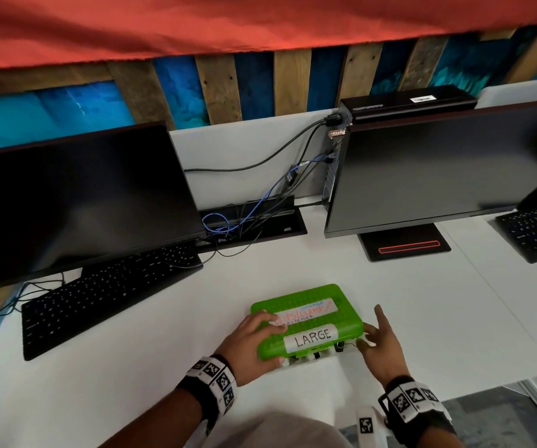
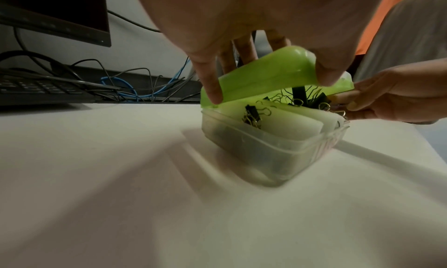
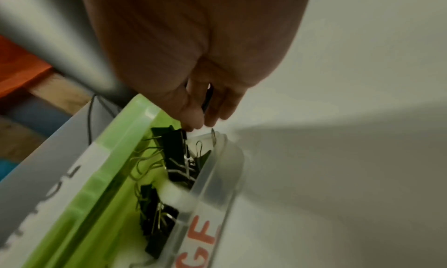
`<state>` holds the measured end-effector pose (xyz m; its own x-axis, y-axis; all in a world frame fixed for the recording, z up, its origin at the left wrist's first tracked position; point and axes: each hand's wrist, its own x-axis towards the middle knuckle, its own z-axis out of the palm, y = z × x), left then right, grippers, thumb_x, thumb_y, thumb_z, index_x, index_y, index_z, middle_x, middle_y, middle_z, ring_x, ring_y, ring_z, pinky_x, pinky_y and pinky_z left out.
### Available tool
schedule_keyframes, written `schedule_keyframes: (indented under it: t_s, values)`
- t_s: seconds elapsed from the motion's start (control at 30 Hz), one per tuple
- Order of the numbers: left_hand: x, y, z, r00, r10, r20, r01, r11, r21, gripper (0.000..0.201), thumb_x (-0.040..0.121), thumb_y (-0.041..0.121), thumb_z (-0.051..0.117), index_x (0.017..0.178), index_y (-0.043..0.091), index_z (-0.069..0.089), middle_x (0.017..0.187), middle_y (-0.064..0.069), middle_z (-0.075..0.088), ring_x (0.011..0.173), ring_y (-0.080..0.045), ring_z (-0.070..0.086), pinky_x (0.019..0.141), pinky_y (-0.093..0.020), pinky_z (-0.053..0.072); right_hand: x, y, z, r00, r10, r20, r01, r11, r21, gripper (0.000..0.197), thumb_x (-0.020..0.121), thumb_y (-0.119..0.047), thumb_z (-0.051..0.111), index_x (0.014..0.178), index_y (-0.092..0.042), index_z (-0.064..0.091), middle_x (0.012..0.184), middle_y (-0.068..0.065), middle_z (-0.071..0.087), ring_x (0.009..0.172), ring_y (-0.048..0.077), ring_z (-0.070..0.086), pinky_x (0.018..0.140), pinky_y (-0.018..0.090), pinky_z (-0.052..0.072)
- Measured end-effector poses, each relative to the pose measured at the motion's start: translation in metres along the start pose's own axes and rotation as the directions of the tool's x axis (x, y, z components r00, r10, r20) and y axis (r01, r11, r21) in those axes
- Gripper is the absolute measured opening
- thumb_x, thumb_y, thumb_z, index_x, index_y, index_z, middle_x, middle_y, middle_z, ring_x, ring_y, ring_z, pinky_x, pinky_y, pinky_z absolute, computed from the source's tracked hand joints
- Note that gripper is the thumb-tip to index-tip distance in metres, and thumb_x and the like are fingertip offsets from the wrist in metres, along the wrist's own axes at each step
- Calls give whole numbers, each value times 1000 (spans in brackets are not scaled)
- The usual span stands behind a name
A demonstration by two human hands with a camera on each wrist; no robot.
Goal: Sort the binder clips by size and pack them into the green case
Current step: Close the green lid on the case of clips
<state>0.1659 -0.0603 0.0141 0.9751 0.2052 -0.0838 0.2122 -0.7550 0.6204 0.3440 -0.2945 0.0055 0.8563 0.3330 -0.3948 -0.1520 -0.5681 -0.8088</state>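
Nearest the body, the left hand [image 1: 254, 344] lies spread over the green lid [image 1: 305, 318], fingers across its top and thumb hooked at the front edge, holding it partly raised off the clear base [image 2: 266, 153]. The green case [image 1: 309, 321] sits directly between the two hands, its long axis running from one hand across to the other. At its right end the right hand [image 1: 380, 344] has thumb and fingertips [image 3: 212, 117] at the gap under the lid, touching or pinching a black binder clip [image 3: 174, 148]; which, I cannot tell. More binder clips [image 2: 254, 115] lie inside, in compartments. Judging by this, the closing turns on that right-end clip sitting below the rim. Beyond both hands stand a keyboard [image 1: 105, 295] and monitors [image 1: 73, 202].
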Motion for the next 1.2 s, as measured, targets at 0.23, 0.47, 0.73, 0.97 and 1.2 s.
schedule_keyframes:
  t_s: [0.23, 0.47, 0.73, 0.97, 1.2]
  values:
    - [-1, -2, -6, 996, 26, 90, -35, 994, 103, 57, 72, 60, 61, 125, 41, 50, 141, 17, 33, 135, -1, 20, 107, -20, 32, 4, 17, 2, 996, 75, -56, -71, 996, 61, 49, 74, 7, 66, 117, -15, 57, 83, -5, 72, 83, 18, 68, 84, 38, 53]
    - [-9, -7, 0, 989, 70, 132, -95, 976, 196, 52, 77, 53, 60, 124, 37, 47, 144, 11, 30, 138, -5, 14, 108, -31, 36, -3, 4, 1, 987, 81, -141, -59, 986, 159, 18, 90, -11, 53, 96, -25, 63, 104, 5, 66, 91, 26, 67, 89, 46, 53]
    - [-4, 16, 8, 974, -69, 217, -9, 940, 341, 78, 73, 57, 63, 136, 26, 29, 152, 7, 10, 145, -16, -3, 114, -46, 25, -3, -2, 19, 993, 115, -20, -114, 993, 22, 51, 77, -51, 67, 119, -22, 61, 109, -1, 69, 100, 25, 65, 88, 51, 53]
    - [-3, 18, 11, 958, -75, 277, -49, 908, 415, 77, 81, 50, 60, 142, 21, 22, 155, 3, 3, 146, -22, -9, 116, -46, 21, 6, 4, 15, 994, 102, 38, -101, 995, -20, 54, 69, -56, 69, 113, -24, 66, 104, -1, 73, 95, 22, 68, 84, 50, 56]
    - [9, 20, -21, 991, 34, 132, -68, 963, 260, 58, 80, 49, 53, 132, 32, 32, 142, 13, 32, 136, -11, 27, 101, -37, 41, -17, 4, 2, 991, 130, -34, -126, 986, 106, 53, 87, -66, 34, 93, -23, 65, 93, -2, 70, 90, 19, 65, 80, 42, 55]
